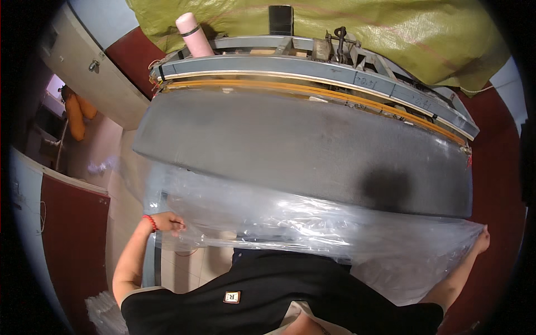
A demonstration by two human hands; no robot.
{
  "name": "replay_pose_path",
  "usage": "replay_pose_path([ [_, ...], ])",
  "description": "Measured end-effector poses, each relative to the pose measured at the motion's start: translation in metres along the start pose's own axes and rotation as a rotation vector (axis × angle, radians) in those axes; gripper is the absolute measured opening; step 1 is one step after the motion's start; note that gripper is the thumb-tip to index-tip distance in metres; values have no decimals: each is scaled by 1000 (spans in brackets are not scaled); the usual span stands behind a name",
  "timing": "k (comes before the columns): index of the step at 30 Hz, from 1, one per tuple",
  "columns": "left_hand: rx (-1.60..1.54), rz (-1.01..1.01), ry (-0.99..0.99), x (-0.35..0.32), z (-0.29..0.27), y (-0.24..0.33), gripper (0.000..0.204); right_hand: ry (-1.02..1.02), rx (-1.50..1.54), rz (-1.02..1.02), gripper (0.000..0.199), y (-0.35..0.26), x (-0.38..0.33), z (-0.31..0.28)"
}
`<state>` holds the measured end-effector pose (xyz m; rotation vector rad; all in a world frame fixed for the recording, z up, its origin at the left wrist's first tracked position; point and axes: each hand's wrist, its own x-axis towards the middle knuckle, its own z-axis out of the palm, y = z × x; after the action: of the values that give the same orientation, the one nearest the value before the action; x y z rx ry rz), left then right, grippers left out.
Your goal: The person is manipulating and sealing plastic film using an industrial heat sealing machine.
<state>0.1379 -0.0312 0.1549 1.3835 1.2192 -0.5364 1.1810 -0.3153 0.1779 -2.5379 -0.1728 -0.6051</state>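
Observation:
A wide sheet of clear plastic film [329, 223] stretches across my front between both hands. Its far side meets the near edge of a long dark grey flat slab [262, 139]. My left hand [167, 222], with a red beaded bracelet at the wrist, is closed on the film's left part. At the far right, my right hand [483, 239] is closed on the film's right corner, just off the slab's near right end. The film is creased and shiny, and its right part hangs down beside my body.
Behind the slab runs a grey metal frame [245, 66] with orange strips [268, 86] along it. A pink bottle [193, 34], a black rectangular object [281, 20] and a metal clamp [340, 42] stand there. Green-yellow sheeting [379, 33] covers the back. An open door [84, 67] is at left; crumpled plastic [106, 314] lies below.

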Motion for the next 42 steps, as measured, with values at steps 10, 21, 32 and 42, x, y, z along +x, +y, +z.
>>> replay_pose_path([
  [10,557,-390,932,-92,-116,-167,19,-174,298,-76,42,-87,-25,65],
  [21,-705,252,1465,50,-341,-76,53,-198,48,3,29,-181,-83,73],
  [32,202,-689,1814,95,-258,101,59,-39,-325,127,24,-178,-81,46],
  [42,-376,968,-29,106,69,448,25,49,-247,17,18,-164,-76,58],
])
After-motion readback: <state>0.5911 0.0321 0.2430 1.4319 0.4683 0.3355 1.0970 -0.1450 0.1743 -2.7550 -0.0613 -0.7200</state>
